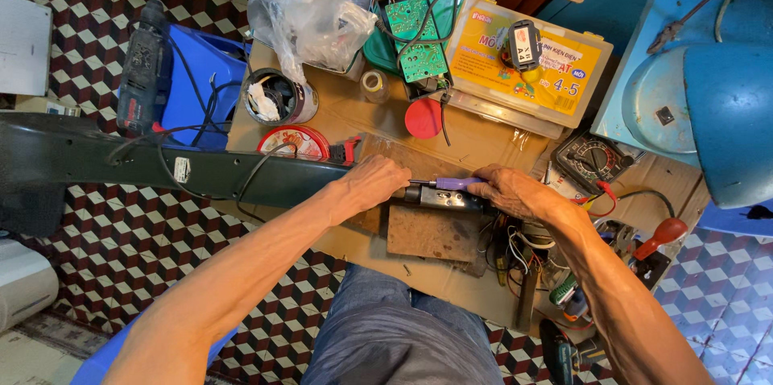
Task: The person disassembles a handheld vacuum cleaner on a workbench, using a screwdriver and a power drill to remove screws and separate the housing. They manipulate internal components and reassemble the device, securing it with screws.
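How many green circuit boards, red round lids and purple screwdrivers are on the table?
Green circuit boards: 2, one above the other
Red round lids: 1
Purple-handled screwdrivers: 1, held between the left hand and the right hand
Total: 4

Single head view, straight down, close over workbench (483,143).

My left hand (372,184) and right hand (511,192) meet at the screwdriver (451,184); circuit boards (415,39) lie beyond, the multimeter (592,159) just past my right.
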